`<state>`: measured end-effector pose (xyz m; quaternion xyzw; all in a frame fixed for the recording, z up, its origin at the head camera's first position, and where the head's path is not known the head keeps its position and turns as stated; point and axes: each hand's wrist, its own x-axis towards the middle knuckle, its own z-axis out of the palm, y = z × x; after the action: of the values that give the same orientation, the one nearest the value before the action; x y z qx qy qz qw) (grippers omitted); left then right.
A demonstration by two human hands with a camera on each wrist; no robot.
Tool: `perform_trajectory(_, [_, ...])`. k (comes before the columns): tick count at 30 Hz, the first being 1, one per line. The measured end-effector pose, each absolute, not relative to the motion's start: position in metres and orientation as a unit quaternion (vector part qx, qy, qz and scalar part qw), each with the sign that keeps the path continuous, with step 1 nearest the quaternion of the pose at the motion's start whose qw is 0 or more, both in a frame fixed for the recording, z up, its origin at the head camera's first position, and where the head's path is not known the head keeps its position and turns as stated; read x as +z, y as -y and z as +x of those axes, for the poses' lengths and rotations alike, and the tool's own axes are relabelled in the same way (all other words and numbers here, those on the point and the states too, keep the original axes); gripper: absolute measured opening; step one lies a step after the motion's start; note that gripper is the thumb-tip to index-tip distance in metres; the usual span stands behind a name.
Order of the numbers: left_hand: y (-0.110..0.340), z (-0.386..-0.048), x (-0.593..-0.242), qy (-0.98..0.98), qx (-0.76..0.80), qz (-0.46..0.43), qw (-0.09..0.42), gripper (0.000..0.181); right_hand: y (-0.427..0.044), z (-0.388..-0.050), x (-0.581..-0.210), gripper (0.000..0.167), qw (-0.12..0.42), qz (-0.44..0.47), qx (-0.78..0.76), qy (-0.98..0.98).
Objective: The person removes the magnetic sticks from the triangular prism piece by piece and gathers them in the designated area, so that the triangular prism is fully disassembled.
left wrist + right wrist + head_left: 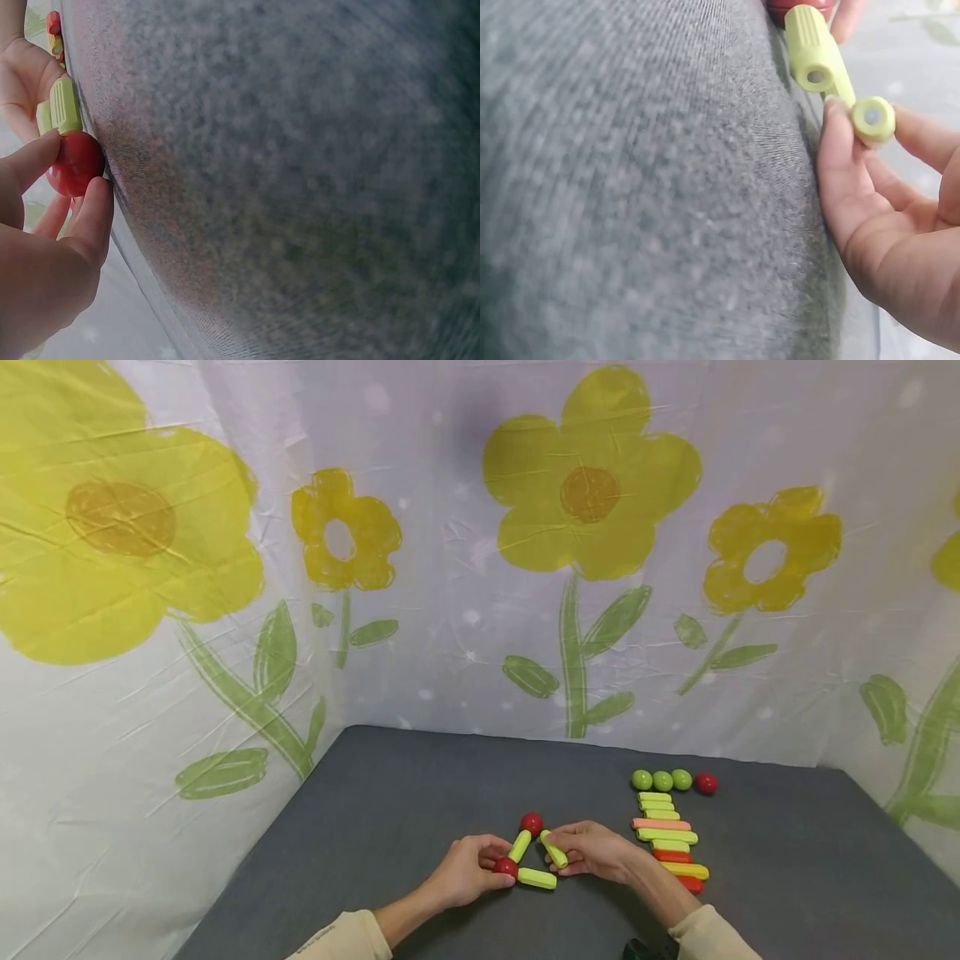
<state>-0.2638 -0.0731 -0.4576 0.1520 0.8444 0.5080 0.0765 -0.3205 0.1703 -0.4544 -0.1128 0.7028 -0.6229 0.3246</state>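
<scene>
My left hand (471,870) pinches a red ball (506,867) between thumb and fingers at the table's middle. Two yellow-green rods meet that ball: one rod (520,846) slants up to a second red ball (532,823), the other rod (537,878) points right. A third yellow-green rod (554,850) is pinched by my right hand (596,850), its upper end close to the far red ball; whether they touch cannot be told. In the right wrist view, the held rod (873,120) shows a round grey spot on its end, as does the neighbouring rod (814,52).
To the right, a column of rods (667,835) in yellow-green, pink, red and yellow lies on the dark table (420,777). Behind it sit three green balls (662,781) and a red ball (706,783). A flowered cloth (450,677) hangs around the table.
</scene>
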Motion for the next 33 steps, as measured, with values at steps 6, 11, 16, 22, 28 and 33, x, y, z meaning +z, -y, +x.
perform_trajectory(6, [0.073, -0.263, -0.460, -0.842, 0.511, 0.159, 0.065, 0.036, -0.178, -0.317, -0.452, 0.055, 0.319, -0.116, -0.624, -0.704])
perform_trajectory(11, [0.073, -0.263, -0.460, -0.841, 0.513, 0.161, 0.068, 0.036, -0.189, -0.315, -0.449, 0.046, 0.317, -0.109, -0.639, -0.692])
perform_trajectory(16, [0.073, -0.263, -0.460, -0.839, 0.515, 0.161, 0.070, 0.036, -0.201, -0.310, -0.444, 0.025, 0.305, -0.101, -0.677, -0.662])
perform_trajectory(22, [0.073, -0.263, -0.460, -0.838, 0.515, 0.165, 0.066, 0.036, -0.215, -0.304, -0.438, 0.025, 0.262, -0.067, -0.706, -0.654])
perform_trajectory(28, [0.073, -0.263, -0.459, -0.840, 0.513, 0.160, 0.072, 0.037, -0.232, -0.299, -0.433, 0.058, 0.242, -0.045, -0.705, -0.666])
perform_trajectory(33, [0.073, -0.263, -0.460, -0.839, 0.515, 0.159, 0.073, 0.036, -0.243, -0.293, -0.428, 0.069, 0.238, -0.035, -0.712, -0.659])
